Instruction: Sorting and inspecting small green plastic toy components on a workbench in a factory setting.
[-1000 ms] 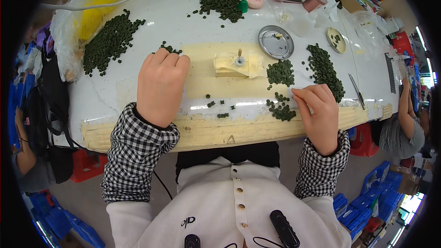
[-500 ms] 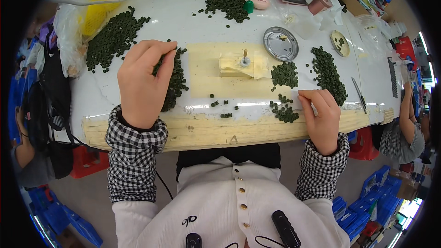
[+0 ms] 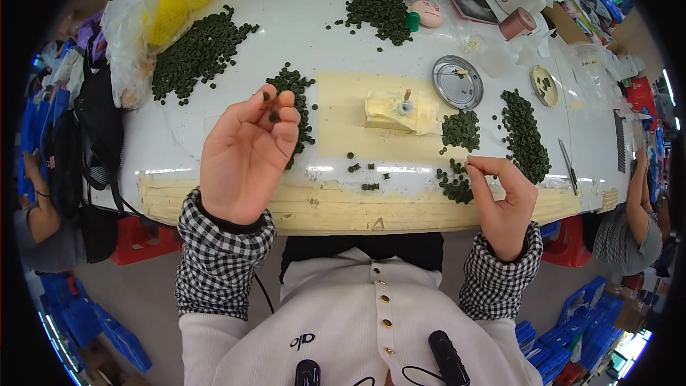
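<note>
My left hand is turned palm up, with its curled fingers holding a couple of small round dark green pieces. Just beyond it lies a heap of the same pieces. The thumb and forefinger of my right hand are pinched together; whatever is between them is too small to make out. That hand is beside a little pile of green pieces. Between the hands, farther back, stands a tape-wrapped block with an upright metal pin. Several loose pieces, some seemingly joined in pairs, lie near the table edge.
More green heaps lie at the far left, back and right. A round metal lid, a shallow dish and tweezers sit to the right. Plastic bags crowd the left. Tape covers the front edge.
My left hand has rolled from palm down to palm up, showing the green pieces in its fingers. The right hand stays pinched beside the small pile. The whole view has shifted slightly.
</note>
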{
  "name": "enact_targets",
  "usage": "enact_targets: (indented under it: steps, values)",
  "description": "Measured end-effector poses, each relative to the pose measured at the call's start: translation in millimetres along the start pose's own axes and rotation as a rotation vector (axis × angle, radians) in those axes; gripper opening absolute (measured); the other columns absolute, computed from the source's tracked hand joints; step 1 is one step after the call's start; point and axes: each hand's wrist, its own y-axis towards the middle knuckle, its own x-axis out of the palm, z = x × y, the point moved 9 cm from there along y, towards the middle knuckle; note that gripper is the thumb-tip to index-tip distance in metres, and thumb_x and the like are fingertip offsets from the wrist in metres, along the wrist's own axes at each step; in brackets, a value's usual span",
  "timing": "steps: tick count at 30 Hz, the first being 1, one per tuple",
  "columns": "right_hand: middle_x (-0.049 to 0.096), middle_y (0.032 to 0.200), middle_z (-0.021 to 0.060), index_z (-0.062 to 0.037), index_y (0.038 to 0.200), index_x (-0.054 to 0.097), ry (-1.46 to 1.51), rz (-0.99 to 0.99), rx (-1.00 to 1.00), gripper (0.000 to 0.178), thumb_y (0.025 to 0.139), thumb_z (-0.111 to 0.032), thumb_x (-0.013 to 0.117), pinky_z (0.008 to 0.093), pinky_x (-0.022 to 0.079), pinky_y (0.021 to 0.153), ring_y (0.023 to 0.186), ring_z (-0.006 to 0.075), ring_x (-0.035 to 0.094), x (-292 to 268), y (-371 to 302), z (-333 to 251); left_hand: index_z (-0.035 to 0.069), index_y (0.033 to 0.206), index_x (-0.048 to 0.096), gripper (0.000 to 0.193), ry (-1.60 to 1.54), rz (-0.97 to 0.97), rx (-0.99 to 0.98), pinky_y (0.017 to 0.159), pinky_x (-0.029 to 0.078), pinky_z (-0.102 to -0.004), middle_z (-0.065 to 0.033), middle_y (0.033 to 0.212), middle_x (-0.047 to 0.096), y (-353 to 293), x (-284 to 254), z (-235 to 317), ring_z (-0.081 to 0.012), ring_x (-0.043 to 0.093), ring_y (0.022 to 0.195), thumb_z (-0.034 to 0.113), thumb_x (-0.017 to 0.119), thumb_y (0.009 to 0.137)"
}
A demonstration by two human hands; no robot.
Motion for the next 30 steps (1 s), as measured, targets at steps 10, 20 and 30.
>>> enact_targets:
  steps: [10,20,30]
  values:
    - [0.072,0.094,0.0122,0.0058,0.104,0.065,0.736,-0.193,0.217,0.016,0.089,0.004,0.063,0.0265,0.054,0.082,0.088,0.0152,0.069,49.9,-2.8,-22.2,0.0,0.111,0.06,0.019,0.224,-0.022,-0.226,0.072,0.051,-0.0199,-0.0078,0.1,0.065,-8.6,11.4,-64.1,-0.0085,0.059,0.082,0.009,0.058,0.096]
    - [0.069,0.105,0.0135,0.0038,0.112,0.062,1.292,-0.312,0.491,0.019,0.098,-0.007,0.056,0.0297,0.056,0.085,0.093,0.0164,0.068,85.1,-3.1,-10.3,0.003,0.114,0.062,0.02,0.419,-0.12,-0.334,0.063,0.045,-0.0176,-0.0053,0.097,0.068,-4.3,26.9,-83.0,-0.0059,0.057,0.077,0.009,0.058,0.096]
    - [0.07,0.104,0.0131,0.0031,0.112,0.062,1.296,-0.23,0.463,0.019,0.096,-0.004,0.057,0.0303,0.055,0.085,0.09,0.0153,0.067,83.8,0.2,-7.8,0.005,0.114,0.063,0.02,0.427,-0.199,-0.297,0.06,0.04,-0.0179,-0.0055,0.098,0.069,0.7,24.7,-85.4,-0.0051,0.048,0.066,0.008,0.06,0.095]
